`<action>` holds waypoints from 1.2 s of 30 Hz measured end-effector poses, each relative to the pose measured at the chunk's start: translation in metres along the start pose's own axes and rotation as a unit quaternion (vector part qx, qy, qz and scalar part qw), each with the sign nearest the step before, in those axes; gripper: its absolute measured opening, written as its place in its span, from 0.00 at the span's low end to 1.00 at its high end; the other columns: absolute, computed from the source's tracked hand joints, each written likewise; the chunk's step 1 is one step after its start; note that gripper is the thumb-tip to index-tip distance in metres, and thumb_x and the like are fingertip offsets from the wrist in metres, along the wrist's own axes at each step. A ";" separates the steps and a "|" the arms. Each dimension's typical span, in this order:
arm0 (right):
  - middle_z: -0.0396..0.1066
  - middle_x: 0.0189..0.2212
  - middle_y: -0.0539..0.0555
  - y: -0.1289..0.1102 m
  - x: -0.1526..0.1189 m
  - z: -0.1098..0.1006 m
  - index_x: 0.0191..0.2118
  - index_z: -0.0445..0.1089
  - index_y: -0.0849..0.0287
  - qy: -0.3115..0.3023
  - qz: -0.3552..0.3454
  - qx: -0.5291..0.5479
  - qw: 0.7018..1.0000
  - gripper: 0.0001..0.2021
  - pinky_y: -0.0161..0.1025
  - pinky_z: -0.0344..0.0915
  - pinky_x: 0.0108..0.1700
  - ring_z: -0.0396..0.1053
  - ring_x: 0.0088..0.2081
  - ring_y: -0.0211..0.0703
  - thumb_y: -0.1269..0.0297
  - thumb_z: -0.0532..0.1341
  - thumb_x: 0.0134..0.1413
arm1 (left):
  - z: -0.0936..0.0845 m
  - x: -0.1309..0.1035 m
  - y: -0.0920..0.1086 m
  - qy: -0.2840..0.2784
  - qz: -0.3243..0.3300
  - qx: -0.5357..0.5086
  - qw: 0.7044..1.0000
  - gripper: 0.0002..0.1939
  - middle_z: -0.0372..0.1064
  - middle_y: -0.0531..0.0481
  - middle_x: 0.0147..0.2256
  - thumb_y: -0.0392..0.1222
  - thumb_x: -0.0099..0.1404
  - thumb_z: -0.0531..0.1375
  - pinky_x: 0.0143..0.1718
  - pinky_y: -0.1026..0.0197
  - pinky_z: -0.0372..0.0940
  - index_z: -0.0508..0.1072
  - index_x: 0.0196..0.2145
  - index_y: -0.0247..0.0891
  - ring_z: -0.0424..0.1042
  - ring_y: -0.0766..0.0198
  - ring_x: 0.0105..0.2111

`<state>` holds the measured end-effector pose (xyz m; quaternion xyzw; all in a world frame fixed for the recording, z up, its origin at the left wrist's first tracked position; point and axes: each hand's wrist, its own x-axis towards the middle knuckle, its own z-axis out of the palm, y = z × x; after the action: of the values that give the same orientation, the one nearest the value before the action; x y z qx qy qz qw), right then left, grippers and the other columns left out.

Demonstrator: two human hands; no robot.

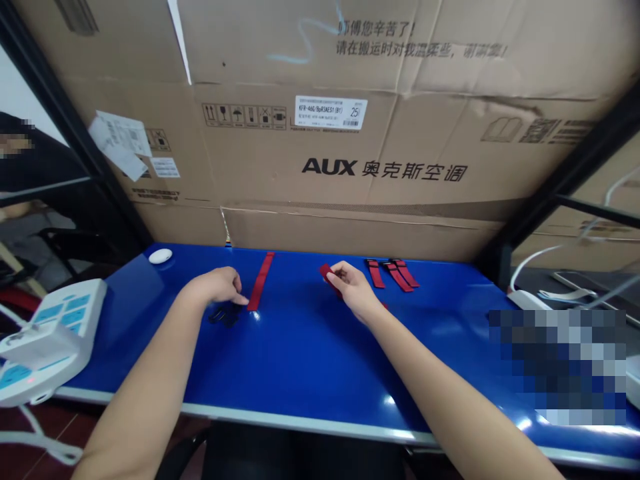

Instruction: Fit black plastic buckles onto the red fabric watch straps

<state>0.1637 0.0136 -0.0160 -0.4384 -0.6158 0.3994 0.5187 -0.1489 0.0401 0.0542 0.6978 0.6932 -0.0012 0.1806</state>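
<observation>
My right hand [354, 288] is closed on a red strap [327, 272], pinching it above the blue table; part of the strap is hidden behind the fingers. My left hand [220, 287] hovers low over a small group of black pieces [225, 315], probably buckles, though they are dark and blurred. Its index finger stretches out, its tip beside the lower end of a long red strip [261, 281] lying on the table; the other fingers bend downward. Behind my right hand lie several short red straps [376, 275] with black buckles at their far ends. A bit of red [385, 306] shows beside my right wrist.
A large cardboard box wall [280, 180] stands along the back of the blue table [290, 360], between black frame posts. At left are a white power strip [55, 333] and a white oval object [161, 256]. A white cable [535, 259] runs at right. A person in dark clothing [40, 160] is at far left.
</observation>
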 end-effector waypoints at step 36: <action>0.72 0.27 0.51 -0.014 -0.009 -0.001 0.32 0.67 0.59 -0.128 -0.021 -0.071 0.989 0.06 0.37 0.60 0.33 0.66 0.29 0.39 0.62 0.59 0.54 | 0.068 -0.009 0.090 -0.092 0.241 -0.568 0.781 0.18 0.76 0.45 0.36 0.42 0.54 0.69 0.43 0.57 0.69 0.79 0.43 0.34 0.73 0.63 0.35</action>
<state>0.1640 0.0007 -0.0050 -0.4064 -0.7132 0.3963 0.4113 -0.0455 0.0162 0.0158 0.6097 0.3575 0.3726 0.6013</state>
